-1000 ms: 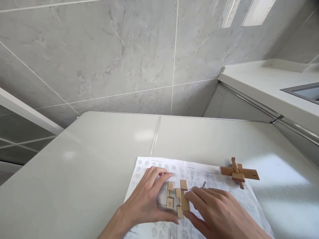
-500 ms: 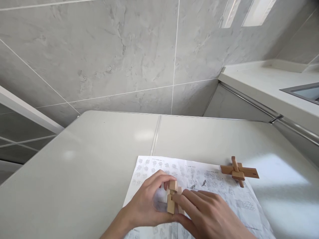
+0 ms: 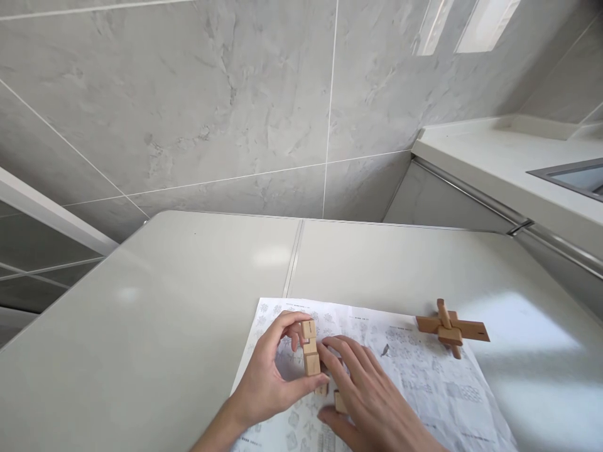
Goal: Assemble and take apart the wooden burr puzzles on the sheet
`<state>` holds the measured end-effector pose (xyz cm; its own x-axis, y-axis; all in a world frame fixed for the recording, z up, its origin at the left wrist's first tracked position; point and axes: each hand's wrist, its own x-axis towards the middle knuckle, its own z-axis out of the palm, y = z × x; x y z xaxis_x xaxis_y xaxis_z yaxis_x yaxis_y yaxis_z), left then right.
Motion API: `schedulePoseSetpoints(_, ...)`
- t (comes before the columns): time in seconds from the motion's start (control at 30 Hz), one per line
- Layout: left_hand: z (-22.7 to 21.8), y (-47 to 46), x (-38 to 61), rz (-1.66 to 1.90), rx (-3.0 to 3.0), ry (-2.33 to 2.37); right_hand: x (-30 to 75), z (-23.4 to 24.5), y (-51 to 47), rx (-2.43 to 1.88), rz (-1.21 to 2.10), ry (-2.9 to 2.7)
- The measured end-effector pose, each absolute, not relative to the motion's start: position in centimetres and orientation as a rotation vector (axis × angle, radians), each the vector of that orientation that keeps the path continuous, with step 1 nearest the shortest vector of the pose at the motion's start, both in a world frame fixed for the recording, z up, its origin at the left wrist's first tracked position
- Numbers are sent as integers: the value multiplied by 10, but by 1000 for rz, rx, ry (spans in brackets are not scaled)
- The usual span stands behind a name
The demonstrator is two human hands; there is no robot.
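My left hand [image 3: 271, 376] pinches a notched wooden puzzle piece [image 3: 309, 348] between thumb and fingers and holds it upright over a printed instruction sheet [image 3: 424, 383]. My right hand [image 3: 367, 395] lies beside it with fingers stretched out flat, its fingertips touching the piece's lower end. Under that hand, other small wooden pieces [image 3: 339, 402] show in part on the sheet. An assembled wooden cross puzzle [image 3: 451, 328] rests at the sheet's far right corner, away from both hands.
The sheet lies on a pale glossy table [image 3: 164, 301] with a seam down its middle. A grey tiled wall stands behind it. A white counter [image 3: 494, 157] with a dark inset runs along the right, higher than the table.
The flat cluster of wooden pieces was gathered up. My left hand now holds one piece upright and further left. My right hand slid left and flattened over the remaining pieces.
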<state>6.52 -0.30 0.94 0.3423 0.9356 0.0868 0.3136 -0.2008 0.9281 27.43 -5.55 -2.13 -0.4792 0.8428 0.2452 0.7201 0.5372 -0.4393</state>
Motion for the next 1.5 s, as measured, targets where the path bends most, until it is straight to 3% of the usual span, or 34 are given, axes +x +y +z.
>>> schedulePoseSetpoints(0.27, 9, -2, 64, 813, 1651, 1163, 274, -23, -54, -1338, 599, -2103)
schedulePoseSetpoints(0.67, 7, -7, 68, 718, 1552, 1163, 297, 22, -40, -1613, 855, -1684)
schedulePoseSetpoints(1.23, 7, -14, 76, 622, 1526, 1086, 293, 36, -46, -1300, 1425, -1415)
schedulePoseSetpoints(1.5, 7, -15, 78, 628, 1416, 1093, 290, 37, -46, -1231, 1398, -1382)
